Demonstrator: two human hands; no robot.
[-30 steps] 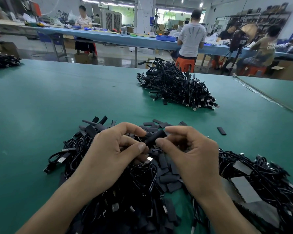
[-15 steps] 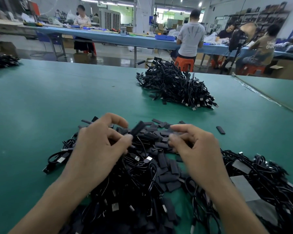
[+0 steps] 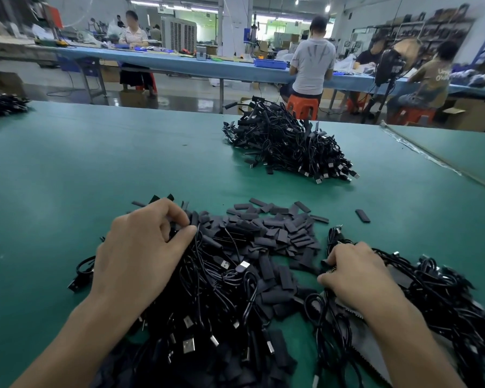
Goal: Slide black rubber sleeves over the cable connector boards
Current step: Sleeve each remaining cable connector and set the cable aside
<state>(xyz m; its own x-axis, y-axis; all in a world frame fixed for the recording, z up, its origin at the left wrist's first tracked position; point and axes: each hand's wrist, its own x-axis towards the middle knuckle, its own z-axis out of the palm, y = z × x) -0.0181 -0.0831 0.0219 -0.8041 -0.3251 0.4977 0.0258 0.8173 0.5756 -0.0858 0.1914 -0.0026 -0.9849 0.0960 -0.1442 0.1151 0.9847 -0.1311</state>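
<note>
A heap of flat black rubber sleeves lies in front of me on the green table. Black cables with USB plugs are tangled below and left of it. My left hand rests on this tangle, fingers curled, thumb and fingertips pinching a cable with a sleeve at the heap's left edge. My right hand lies to the right, fingers curled into a second tangle of black cables; what it grips is hidden under the fingers.
A pile of sleeved cables sits at the far middle of the table. One loose sleeve lies apart at the right. Grey serrated-edged sheets lie under the right tangle. More cables at far left. People work at a blue bench behind.
My hands have parted. The left one sank with its sleeved cable to the heap's left edge; the right one moved right and down into the other cable tangle.
</note>
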